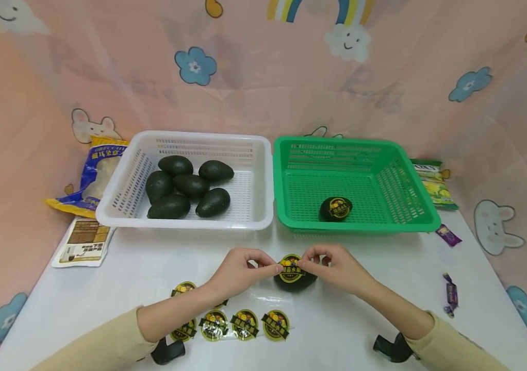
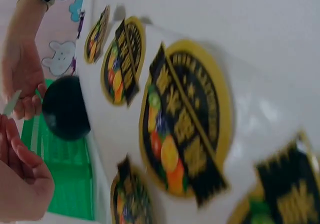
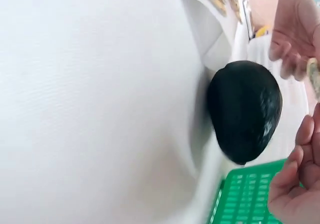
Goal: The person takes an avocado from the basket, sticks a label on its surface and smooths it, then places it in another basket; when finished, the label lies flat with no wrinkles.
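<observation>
A round black-and-gold fruit sticker (image 1: 291, 269) is stretched between my two hands, just over a dark green avocado (image 1: 295, 285) on the table. The left hand (image 1: 242, 270) pinches its left edge with thumb and finger. Its right edge is pinched by the right hand (image 1: 338, 265). In both wrist views the sticker (image 3: 314, 73) appears edge-on, held above the avocado (image 2: 65, 106) with a gap. Several more stickers (image 1: 276, 324) lie on a clear sheet near the left forearm, which partly hides them.
A white basket (image 1: 184, 222) with several avocados stands back left. Beside it, a green basket (image 1: 361, 226) contains one stickered avocado (image 1: 335, 209). Snack bags (image 1: 101, 175) flank the baskets. Purple-wrapped candies (image 1: 451, 294) lie on the right.
</observation>
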Demonstrator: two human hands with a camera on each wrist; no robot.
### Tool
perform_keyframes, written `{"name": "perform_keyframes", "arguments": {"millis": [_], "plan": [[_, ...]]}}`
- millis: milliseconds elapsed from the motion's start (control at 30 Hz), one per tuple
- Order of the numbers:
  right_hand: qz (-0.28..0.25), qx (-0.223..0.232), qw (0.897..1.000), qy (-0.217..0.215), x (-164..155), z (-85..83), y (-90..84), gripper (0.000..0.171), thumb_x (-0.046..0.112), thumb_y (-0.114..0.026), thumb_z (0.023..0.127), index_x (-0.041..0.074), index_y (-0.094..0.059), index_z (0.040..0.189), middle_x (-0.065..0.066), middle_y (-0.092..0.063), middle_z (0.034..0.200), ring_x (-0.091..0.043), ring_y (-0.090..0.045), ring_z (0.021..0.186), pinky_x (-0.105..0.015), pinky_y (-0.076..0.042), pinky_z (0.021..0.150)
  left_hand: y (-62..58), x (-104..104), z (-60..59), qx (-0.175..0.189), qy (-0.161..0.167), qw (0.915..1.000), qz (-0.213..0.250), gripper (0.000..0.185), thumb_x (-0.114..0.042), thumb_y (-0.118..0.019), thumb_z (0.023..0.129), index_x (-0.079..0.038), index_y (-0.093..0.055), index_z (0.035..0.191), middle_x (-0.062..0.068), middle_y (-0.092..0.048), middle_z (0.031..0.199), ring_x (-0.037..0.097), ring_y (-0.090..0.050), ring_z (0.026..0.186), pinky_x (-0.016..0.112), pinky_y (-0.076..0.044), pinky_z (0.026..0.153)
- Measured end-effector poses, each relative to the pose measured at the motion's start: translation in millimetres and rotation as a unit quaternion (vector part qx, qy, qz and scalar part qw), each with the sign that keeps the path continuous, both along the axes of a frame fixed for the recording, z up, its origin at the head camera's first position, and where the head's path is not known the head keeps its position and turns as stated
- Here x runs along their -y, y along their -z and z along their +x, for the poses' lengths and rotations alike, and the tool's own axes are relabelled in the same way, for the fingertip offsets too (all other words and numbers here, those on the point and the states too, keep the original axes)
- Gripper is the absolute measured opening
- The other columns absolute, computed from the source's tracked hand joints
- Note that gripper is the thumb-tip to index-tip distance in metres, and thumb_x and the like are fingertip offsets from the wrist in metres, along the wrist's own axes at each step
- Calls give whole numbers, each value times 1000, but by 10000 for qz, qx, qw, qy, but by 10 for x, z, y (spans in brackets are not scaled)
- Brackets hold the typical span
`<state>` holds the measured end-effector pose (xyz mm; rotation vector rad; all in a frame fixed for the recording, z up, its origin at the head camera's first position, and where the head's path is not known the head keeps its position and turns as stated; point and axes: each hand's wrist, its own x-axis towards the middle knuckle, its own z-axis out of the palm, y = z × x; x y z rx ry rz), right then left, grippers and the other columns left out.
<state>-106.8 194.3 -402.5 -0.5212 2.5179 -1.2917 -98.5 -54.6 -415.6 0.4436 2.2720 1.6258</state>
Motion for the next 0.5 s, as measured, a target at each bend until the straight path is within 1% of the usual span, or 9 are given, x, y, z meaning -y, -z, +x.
{"name": "perform_keyframes", "arguments": {"millis": [67, 133, 200, 267, 300, 367, 400, 433, 500], "plan": [[205, -100, 9997, 57, -37, 17, 21, 13, 26, -70, 91, 22, -67, 79, 9, -61, 78, -13, -49, 74, -27, -41, 65, 58, -57, 7, -2, -56, 9999, -155, 17, -36, -75, 85, -21, -77, 81, -9, -67, 73, 11, -57, 69, 25, -46, 62], [498, -356, 9981, 61, -66, 26, 54, 14, 26, -71, 90, 24, -66, 77, 13, -60, 79, -12, -50, 75, -28, -41, 68, 120, -103, 9, -52, -110, 9994, -332, 17, -36, -75, 85, -21, -76, 78, -10, -63, 67, 8, -53, 63, 23, -43, 58], [729, -598, 9955, 13, -82, 25, 98, 15, 27, -71, 90, 25, -65, 77, 16, -59, 78, -13, -51, 78, -29, -42, 71, 178, -136, 5, -144, -93, 9987, -480, 17, -34, -76, 84, -20, -75, 76, -9, -59, 62, 6, -49, 57, 22, -41, 54], [861, -794, 9931, -20, -88, 15, 147, 16, 29, -72, 89, 26, -64, 75, 17, -58, 76, -15, -52, 79, -29, -41, 73, 220, -158, 2, -304, -59, 9975, -631, 17, -31, -76, 85, -19, -73, 73, -10, -55, 58, 5, -46, 52, 22, -39, 51], [861, -881, 9924, -9, -91, 9, 170, 18, 30, -73, 89, 26, -62, 75, 16, -56, 74, -16, -52, 77, -29, -41, 71, 232, -164, -1, -453, -51, 9963, -726, 17, -31, -77, 84, -20, -72, 71, -11, -54, 57, 4, -45, 51, 22, -39, 50], [698, -1021, 9923, 73, -96, -3, 211, 21, 30, -76, 86, 22, -60, 76, 11, -55, 73, -20, -52, 74, -27, -40, 68, 244, -175, -12, -986, -7, 9906, -949, 19, -30, -78, 83, -22, -67, 70, -12, -53, 60, 4, -45, 53, 22, -39, 51], [565, -1108, 9922, 93, -100, -11, 231, 22, 29, -78, 84, 22, -59, 77, 9, -55, 73, -21, -51, 73, -26, -40, 66, 244, -178, -17, -1302, 36, 9859, -1048, 18, -29, -78, 83, -23, -66, 72, -13, -54, 63, 5, -46, 56, 22, -39, 52], [405, -1232, 9915, 66, -107, -20, 251, 22, 27, -80, 83, 21, -59, 78, 6, -55, 74, -22, -51, 71, -26, -40, 63, 242, -181, -23, -1663, 85, 9795, -1135, 16, -29, -78, 83, -23, -66, 76, -13, -55, 68, 5, -49, 60, 21, -40, 54], [88, -1537, 9880, -121, -124, -40, 294, 20, 21, -81, 81, 20, -61, 83, 4, -57, 78, -21, -52, 72, -26, -42, 62, 237, -186, -36, -2402, 219, 9621, -1270, 10, -29, -78, 84, -24, -70, 87, -11, -57, 80, 8, -51, 69, 20, -40, 56]]}}
